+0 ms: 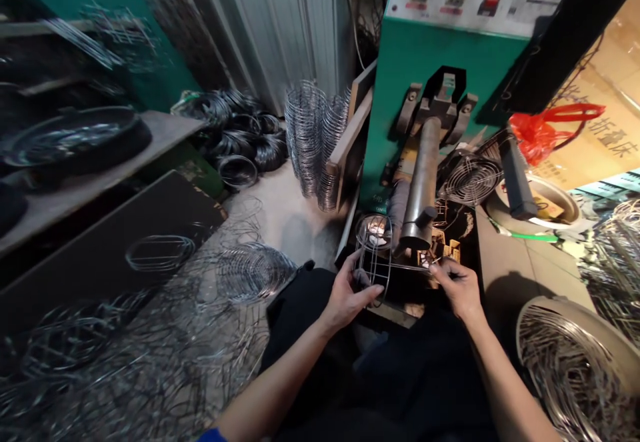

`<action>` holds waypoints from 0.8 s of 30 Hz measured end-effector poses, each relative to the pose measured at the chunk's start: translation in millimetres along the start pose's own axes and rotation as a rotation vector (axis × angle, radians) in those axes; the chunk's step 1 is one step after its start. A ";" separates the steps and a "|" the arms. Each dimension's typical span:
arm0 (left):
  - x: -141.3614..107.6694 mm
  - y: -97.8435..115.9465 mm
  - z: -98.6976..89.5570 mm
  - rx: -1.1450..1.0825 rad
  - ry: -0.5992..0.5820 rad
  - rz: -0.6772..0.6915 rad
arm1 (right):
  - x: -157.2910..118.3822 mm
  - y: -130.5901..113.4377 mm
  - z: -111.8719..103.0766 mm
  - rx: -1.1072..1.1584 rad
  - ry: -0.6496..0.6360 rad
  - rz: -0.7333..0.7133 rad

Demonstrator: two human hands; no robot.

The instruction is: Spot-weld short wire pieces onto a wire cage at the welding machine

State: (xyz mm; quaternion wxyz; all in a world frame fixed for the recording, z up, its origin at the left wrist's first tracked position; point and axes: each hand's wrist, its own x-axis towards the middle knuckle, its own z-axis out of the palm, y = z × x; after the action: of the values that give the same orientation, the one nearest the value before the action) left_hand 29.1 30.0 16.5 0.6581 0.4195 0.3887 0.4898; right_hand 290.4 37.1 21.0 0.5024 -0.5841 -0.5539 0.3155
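Observation:
My left hand (pixel 346 297) is closed around the near side of a round wire frame (pixel 389 255), a ring with straight crossbars, held nearly upright below the welding machine's thick metal cylinder (pixel 424 175). A thin straight wire (pixel 410 268) runs from the frame across to my right hand (pixel 459 287). The right thumb and forefinger are pinched on the wire's right end; the other fingers are curled. Both hands are above a dark shelf at the foot of the green machine (pixel 450 52). Whether the wire touches the frame I cannot tell.
Stacked wire rings (pixel 310 142) stand left of the machine. Loose wire frames (pixel 255 272) cover the floor at left, beside a dark board (pixel 110 242). At right are a bucket of curved wires (pixel 595 315), a spiral wire guard (pixel 470 179) and a red bag (pixel 537 139).

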 end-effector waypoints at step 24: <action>15.2 -0.9 5.8 -0.028 -0.036 0.014 | 8.9 -5.4 -6.5 -0.062 0.027 0.017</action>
State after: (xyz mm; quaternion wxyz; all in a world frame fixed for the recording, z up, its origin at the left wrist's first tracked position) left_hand 38.0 43.6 16.2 0.6674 0.4217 0.3670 0.4919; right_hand 296.3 43.6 29.7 0.4890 -0.6082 -0.5516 0.2945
